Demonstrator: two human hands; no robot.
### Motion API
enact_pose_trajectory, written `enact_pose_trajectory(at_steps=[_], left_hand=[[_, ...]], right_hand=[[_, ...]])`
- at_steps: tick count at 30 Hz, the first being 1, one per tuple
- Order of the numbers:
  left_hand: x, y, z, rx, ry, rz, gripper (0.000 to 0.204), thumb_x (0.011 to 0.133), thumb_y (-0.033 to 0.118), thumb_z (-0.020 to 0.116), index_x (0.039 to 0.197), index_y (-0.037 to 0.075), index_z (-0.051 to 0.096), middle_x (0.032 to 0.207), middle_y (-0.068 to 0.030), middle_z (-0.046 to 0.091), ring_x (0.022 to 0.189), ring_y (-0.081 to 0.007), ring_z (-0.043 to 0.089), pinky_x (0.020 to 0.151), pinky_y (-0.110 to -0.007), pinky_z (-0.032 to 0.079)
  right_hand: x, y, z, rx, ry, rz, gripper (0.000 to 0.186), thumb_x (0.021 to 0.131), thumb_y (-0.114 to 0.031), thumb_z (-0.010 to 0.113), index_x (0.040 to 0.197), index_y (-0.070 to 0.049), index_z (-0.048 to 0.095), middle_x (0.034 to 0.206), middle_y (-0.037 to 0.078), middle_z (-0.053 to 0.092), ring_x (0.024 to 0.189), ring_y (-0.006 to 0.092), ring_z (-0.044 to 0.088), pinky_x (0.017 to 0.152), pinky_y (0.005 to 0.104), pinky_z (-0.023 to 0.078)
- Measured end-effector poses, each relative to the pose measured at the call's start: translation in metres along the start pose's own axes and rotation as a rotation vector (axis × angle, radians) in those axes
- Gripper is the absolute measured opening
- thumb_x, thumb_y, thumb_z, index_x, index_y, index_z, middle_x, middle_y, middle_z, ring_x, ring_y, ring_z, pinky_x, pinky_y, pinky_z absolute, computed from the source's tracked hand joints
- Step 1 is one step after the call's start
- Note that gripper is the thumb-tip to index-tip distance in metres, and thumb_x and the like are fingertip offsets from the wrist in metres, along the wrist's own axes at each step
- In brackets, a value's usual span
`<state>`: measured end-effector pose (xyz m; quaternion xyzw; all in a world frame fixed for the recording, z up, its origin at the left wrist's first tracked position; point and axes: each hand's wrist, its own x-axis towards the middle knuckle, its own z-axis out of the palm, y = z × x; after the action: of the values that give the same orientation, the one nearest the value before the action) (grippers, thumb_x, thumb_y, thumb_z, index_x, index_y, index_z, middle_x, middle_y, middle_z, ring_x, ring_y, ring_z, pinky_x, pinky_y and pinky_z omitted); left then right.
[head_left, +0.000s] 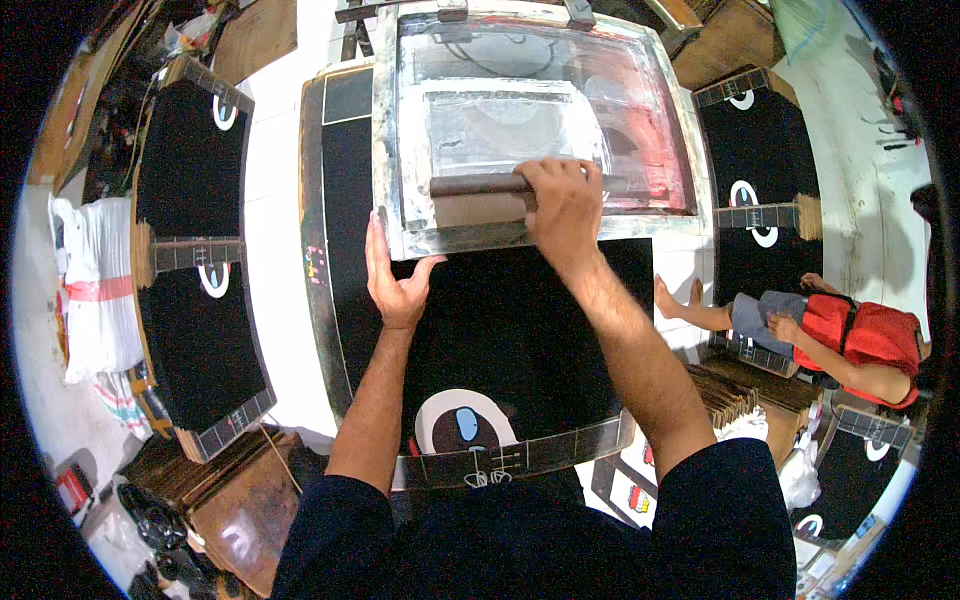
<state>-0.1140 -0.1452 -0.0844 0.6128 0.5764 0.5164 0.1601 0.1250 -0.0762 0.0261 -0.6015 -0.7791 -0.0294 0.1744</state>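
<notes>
- White, crinkled sacks (pixel 105 300) with a red band sat beside a matte black panel (pixel 190 335).
- Your left hand (pixel 398 290) touched the near-left corner of the paint-crusted rectangular frame (pixel 470 238), fingers together, thumb spread away.
- That frame lay over matte black cloth (pixel 500 330), its mesh (pixel 625 95) smeared white and red.
- Your right hand (pixel 565 205) gripped the straight, dark-handled squeegee (pixel 470 187) across the near mesh, fingers curled over its bar.
- Far right was a person (pixel 860 340) in red.

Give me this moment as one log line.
left hand: spread at screen frame corner | right hand: gripping squeegee over mesh | beneath frame: black surface | near edge: eye print
</notes>
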Motion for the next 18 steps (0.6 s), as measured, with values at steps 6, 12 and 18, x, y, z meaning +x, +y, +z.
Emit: enact_pose_trajectory(at_steps=[6,12,18], left_hand=[[0.005,-0.001,-0.002,0.064,-0.014,0.061,0.102,0.071,0.02,0.095,0.153,-0.006,0.041,0.155,-0.0295,0.045,0.142,-0.0419,0.048,0.117,-0.047,0.042],[0.003,0.0,-0.001,0.102,-0.031,0.013,0.104,0.07,0.029,0.096,0.152,-0.006,0.041,0.154,-0.0278,0.047,0.142,-0.0411,0.048,0.119,-0.046,0.04],[0.0,-0.001,-0.003,0.166,-0.083,-0.011,0.102,0.079,0.044,0.088,0.153,-0.006,0.038,0.155,-0.0329,0.042,0.144,-0.0459,0.045,0.118,-0.051,0.04]], right_hand=[[0.045,0.018,-0.01,0.083,-0.089,-0.067,0.033,0.078,-0.017,0.083,0.108,-0.011,0.069,0.099,0.007,0.07,0.097,0.0313,0.064,0.084,0.0483,0.044],[0.019,0.015,-0.006,0.112,-0.229,-0.071,0.037,0.075,-0.017,0.085,0.108,-0.012,0.069,0.096,0.007,0.069,0.095,0.0314,0.064,0.083,0.0479,0.044],[0.121,0.069,0.052,0.058,-0.123,-0.142,0.047,0.078,-0.028,0.086,0.119,-0.012,0.069,0.105,0.011,0.075,0.099,0.0371,0.069,0.087,0.0532,0.052]])
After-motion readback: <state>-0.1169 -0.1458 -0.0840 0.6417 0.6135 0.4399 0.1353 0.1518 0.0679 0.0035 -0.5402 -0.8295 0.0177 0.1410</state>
